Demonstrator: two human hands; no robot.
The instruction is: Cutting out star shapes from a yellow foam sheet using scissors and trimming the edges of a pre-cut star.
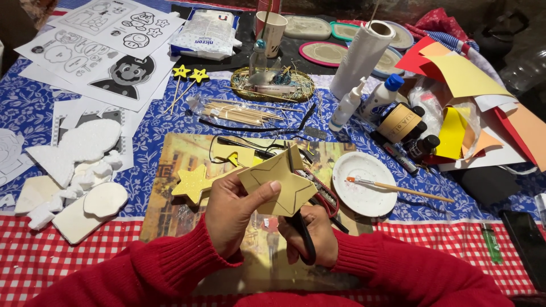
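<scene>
My left hand (230, 207) grips a pale yellow foam sheet (278, 185) with a star outline drawn on it, thumb pressed on its face. My right hand (310, 233) is closed on black-handled scissors (304, 236), whose blades are hidden behind the sheet. Both wrists are in red knitted sleeves. A cut-out yellow glitter star (192, 183) lies on the picture board (170, 210) just left of my left hand.
A white plate (364, 185) with a paintbrush (398, 187) lies right of the hands. Glue bottles (364, 102), a paper roll (364, 57), coloured paper (466, 79), skewers (239, 112), two stars on sticks (190, 74), printed sheets (102, 51) and white foam pieces (74, 170) surround the board. A phone (526, 239) and a lighter (492, 244) lie far right.
</scene>
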